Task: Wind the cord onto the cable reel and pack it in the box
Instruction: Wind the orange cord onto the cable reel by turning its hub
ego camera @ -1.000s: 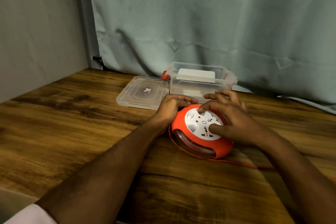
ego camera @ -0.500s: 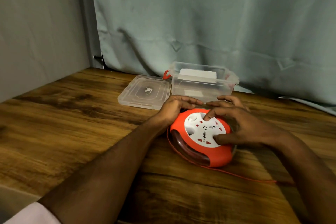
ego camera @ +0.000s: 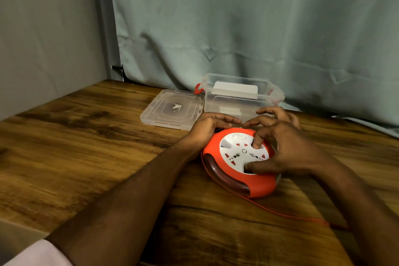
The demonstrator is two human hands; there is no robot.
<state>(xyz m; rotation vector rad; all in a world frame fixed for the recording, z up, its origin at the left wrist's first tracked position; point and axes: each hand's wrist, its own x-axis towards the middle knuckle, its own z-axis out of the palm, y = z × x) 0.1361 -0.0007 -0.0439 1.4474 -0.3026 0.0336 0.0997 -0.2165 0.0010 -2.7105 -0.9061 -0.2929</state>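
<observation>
On wood-grain table, round orange cable reel lies flat; left hand grips its far-left rim, right hand fingers curled on white socket face. Thin orange cord trails right. Clear plastic box open behind, lid beside.

One view only, from the person's head, looking forward and down across the table. Wide-angle lens: the wall and curtain lean at the edges. Both forearms run in from the bottom corners, so the camera sits close above them. The reel lands just right of centre, near the lens; the box sits beyond it, toward the curtain. There's no second view to share any of the scene with.
</observation>
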